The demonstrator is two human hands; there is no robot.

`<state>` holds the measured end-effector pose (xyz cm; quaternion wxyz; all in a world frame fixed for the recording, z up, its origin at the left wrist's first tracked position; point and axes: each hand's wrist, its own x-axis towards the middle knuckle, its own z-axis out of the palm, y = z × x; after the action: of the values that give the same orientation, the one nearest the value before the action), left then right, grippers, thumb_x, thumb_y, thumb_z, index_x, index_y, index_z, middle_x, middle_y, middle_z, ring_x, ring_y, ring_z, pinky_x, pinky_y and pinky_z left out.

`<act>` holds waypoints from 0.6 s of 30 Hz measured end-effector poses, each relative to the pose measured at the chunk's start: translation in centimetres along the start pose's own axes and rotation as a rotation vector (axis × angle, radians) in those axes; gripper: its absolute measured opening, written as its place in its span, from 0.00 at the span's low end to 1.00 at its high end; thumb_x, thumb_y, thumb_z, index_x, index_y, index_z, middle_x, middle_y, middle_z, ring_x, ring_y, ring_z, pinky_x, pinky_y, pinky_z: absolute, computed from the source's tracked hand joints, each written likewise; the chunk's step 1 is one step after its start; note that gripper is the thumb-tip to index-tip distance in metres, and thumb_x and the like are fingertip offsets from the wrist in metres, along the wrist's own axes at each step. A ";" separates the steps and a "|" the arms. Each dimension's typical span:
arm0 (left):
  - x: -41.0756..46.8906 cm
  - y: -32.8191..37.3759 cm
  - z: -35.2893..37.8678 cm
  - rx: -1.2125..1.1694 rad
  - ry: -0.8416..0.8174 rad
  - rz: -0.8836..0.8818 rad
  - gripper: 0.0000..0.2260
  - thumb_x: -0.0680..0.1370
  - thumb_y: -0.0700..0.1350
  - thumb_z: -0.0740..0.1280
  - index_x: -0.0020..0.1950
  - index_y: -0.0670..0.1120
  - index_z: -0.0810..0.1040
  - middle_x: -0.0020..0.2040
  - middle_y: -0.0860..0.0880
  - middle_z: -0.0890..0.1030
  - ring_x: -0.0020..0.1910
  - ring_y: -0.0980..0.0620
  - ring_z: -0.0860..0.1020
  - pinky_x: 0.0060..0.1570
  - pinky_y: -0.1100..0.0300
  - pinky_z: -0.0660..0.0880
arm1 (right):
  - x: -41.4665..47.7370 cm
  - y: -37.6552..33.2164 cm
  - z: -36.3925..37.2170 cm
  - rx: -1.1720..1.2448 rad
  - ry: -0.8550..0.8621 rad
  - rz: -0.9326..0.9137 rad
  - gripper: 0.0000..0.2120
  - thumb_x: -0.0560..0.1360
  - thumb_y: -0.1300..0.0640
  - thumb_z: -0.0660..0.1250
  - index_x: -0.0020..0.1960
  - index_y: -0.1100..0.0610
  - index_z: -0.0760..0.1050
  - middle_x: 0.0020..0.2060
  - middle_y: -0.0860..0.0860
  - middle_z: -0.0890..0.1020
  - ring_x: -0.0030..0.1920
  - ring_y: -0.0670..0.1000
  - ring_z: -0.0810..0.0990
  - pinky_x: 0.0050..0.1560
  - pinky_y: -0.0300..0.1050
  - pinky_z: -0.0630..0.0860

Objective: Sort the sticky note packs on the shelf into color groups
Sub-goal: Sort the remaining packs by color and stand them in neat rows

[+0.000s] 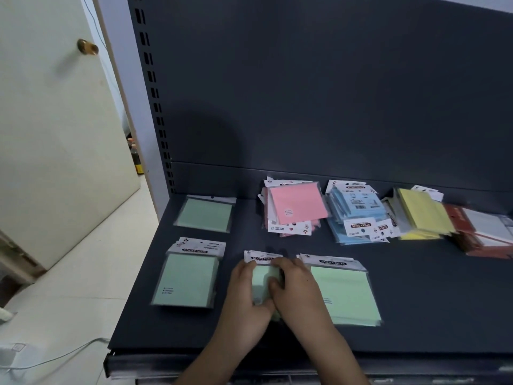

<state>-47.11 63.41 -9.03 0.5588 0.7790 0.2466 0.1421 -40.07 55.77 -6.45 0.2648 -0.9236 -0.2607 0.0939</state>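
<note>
At the near middle of the dark shelf (416, 315), a green sticky note pack (265, 275) is held between both hands. The left hand (245, 287) is closed narrowly over the pack's left edge, with the fingers curled across its top corner and the thumb tucked under its lower edge. The right hand (301, 287) is wrapped round the right edge, its thumb pressed onto the green face and its fingers bent over the white header card. Only a narrow strip of the pack is left visible between the hands, and whether it is lifted or lying on the shelf cannot be told.

Just right of the hands, touching the right wrist, a stack of green packs (347, 295) is laid flat. To the left, set apart, a second green stack (186, 279) is seen, and behind it a single green pack (205, 213) near the shelf's back-left corner.

Farther back, three loose piles are ranged along the rear: a pink pile (295, 207), a blue pile (358, 215) just beside it, and a yellow pile (424, 215) touching the blue one. At the far right, reddish-brown packs (477, 234) are partly cut off by the frame. Left of the shelf, a pale door (55, 134) is seen.
</note>
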 end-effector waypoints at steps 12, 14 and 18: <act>4.9 1.8 -5.0 0.113 0.128 0.082 0.24 0.73 0.38 0.68 0.69 0.46 0.68 0.74 0.49 0.60 0.73 0.55 0.58 0.63 0.72 0.52 | 3.1 -2.7 1.0 0.045 0.153 -0.181 0.19 0.75 0.63 0.62 0.66 0.57 0.71 0.61 0.51 0.74 0.62 0.51 0.72 0.56 0.34 0.64; 6.6 1.6 -6.9 0.194 0.217 0.041 0.24 0.73 0.38 0.67 0.68 0.43 0.69 0.73 0.45 0.64 0.73 0.50 0.59 0.68 0.65 0.54 | 4.3 -4.0 1.5 0.252 0.046 -0.181 0.18 0.75 0.63 0.63 0.64 0.57 0.72 0.58 0.48 0.77 0.59 0.47 0.75 0.54 0.29 0.65; 9.2 0.1 -10.3 0.352 0.150 -0.177 0.26 0.73 0.42 0.66 0.70 0.41 0.64 0.66 0.42 0.70 0.67 0.43 0.67 0.65 0.51 0.66 | 7.0 -6.2 2.6 0.752 -0.188 0.007 0.15 0.74 0.67 0.62 0.50 0.48 0.72 0.41 0.35 0.79 0.43 0.31 0.78 0.46 0.24 0.71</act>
<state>-44.52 76.59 -5.97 0.4044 0.8271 0.3759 0.1051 -37.60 65.11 -5.53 0.5597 -0.7502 -0.2280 0.2683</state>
